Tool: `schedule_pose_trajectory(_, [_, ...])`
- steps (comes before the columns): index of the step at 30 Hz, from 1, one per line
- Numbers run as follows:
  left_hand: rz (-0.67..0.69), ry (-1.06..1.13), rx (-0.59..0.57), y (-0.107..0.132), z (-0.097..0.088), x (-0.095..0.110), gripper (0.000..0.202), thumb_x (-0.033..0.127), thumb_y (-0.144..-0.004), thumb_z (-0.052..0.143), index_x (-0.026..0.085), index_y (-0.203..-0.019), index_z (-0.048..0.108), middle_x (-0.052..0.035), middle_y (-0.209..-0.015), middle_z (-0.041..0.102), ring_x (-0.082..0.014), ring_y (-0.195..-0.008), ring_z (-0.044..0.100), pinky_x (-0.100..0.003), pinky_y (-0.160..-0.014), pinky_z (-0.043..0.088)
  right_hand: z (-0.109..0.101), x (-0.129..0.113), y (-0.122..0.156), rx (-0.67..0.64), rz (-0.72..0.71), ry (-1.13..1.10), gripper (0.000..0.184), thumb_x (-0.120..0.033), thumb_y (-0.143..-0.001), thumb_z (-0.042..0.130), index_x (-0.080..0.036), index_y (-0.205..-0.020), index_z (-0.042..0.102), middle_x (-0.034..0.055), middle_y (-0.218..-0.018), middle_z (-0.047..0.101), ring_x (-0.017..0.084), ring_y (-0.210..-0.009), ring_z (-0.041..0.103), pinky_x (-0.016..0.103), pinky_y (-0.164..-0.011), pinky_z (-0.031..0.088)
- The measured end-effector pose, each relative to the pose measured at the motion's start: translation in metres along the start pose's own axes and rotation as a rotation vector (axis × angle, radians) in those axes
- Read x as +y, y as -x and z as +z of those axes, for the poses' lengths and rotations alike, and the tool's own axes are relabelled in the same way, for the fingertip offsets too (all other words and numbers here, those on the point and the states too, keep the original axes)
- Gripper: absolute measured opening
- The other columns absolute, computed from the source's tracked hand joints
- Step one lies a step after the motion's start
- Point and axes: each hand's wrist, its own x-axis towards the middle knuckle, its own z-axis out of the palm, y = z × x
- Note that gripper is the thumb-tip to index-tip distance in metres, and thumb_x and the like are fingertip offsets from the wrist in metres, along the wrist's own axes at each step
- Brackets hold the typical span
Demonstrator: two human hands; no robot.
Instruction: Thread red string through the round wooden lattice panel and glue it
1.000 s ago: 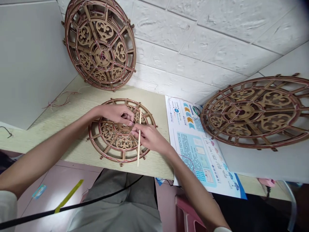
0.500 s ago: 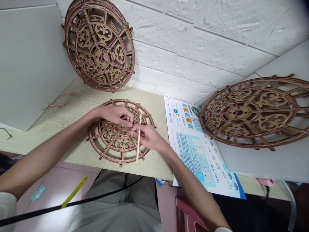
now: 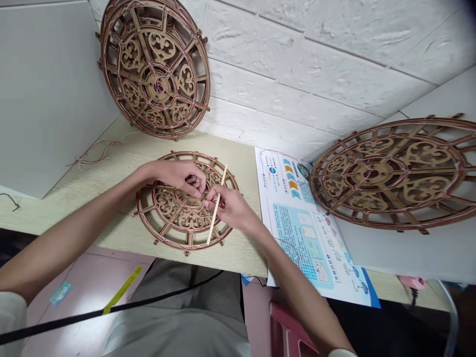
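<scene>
A round brown openwork wheel [image 3: 190,219] with red and white wires along its rings lies flat on the table. Over its centre, my left hand [image 3: 178,177] has its fingers curled and thumb close to the forefinger; anything pinched there is too small to make out. Just to the right, my right hand [image 3: 236,210] holds a thin pale wooden stick [image 3: 213,223] slantwise across its fingers. Its thumb and forefinger pinch together above the wheel's hub, near the left fingertips. Part of the hub is hidden beneath both hands.
Similar wired wheels [image 3: 158,89] lean against the white brick wall [image 3: 267,94] at the back left. Another wheel [image 3: 372,173] is tilted at the right. A printed sheet [image 3: 301,238] lies beside it. Loose wires [image 3: 98,153] lie at the left. A pink plug [image 3: 412,281] sits at the right edge.
The stick in my right hand has tilted, its top end swinging to the right. My right fingers have shifted slightly, and the hands are a little farther apart at the fingertips.
</scene>
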Motion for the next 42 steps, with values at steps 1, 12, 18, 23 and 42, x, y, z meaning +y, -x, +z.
schedule_pose_trajectory(1, [0.000, 0.006, -0.002, 0.000, 0.000, 0.000, 0.029, 0.041, -0.087, 0.069, 0.013, -0.093, 0.071, -0.0009, -0.072, 0.057, -0.0119, -0.067, 0.051, -0.020, -0.062, 0.039, 0.000, 0.000, 0.000, 0.000, -0.002, 0.011, 0.012, -0.028, -0.086, 0.061, -0.019, -0.081, 0.054, -0.0032, -0.063, 0.051, 0.013, -0.056, 0.043, 0.024, -0.055, 0.029])
schedule_pose_trajectory(12, [0.060, -0.218, 0.429, -0.001, -0.002, -0.009, 0.038, 0.047, -0.095, 0.058, 0.012, -0.100, 0.071, -0.0087, -0.098, 0.068, -0.0186, -0.093, 0.060, -0.030, -0.091, 0.045, -0.009, -0.003, 0.008, 0.139, -0.116, -0.056, 0.029, -0.043, -0.097, 0.060, -0.018, -0.083, 0.056, -0.0005, -0.068, 0.056, 0.012, -0.058, 0.047, 0.027, -0.058, 0.033])
schedule_pose_trajectory(18, [-0.238, -0.461, 0.369, -0.001, 0.006, -0.014, 0.082, 0.066, -0.094, 0.048, 0.013, -0.156, 0.041, -0.0214, -0.155, 0.038, -0.0370, -0.148, 0.027, -0.053, -0.123, 0.020, -0.026, -0.006, 0.012, 0.571, -0.080, -0.167, 0.056, -0.068, -0.103, 0.035, -0.020, -0.100, 0.063, 0.0033, -0.072, 0.058, 0.016, -0.068, 0.053, 0.031, -0.063, 0.039])
schedule_pose_trajectory(23, [-0.361, -0.545, 0.188, -0.006, 0.022, -0.002, 0.077, 0.063, -0.105, 0.029, 0.016, -0.166, 0.021, -0.0175, -0.172, 0.005, -0.0368, -0.159, -0.004, -0.061, -0.124, 0.001, -0.022, -0.009, 0.012, 0.538, -0.068, -0.335, 0.077, -0.084, -0.093, 0.035, -0.017, -0.074, 0.068, 0.0028, -0.057, 0.046, 0.014, -0.055, 0.043, 0.030, -0.051, 0.032])
schedule_pose_trajectory(42, [-0.210, -0.677, 0.261, -0.012, 0.029, -0.013, 0.064, 0.054, -0.108, 0.031, 0.020, -0.163, 0.034, -0.0149, -0.170, 0.019, -0.0353, -0.158, 0.014, -0.060, -0.126, 0.009, -0.004, -0.016, 0.012, 0.333, -0.164, -0.234, 0.076, -0.078, -0.097, 0.037, -0.015, -0.064, 0.064, -0.0013, -0.049, 0.040, 0.009, -0.045, 0.036, 0.025, -0.046, 0.027])
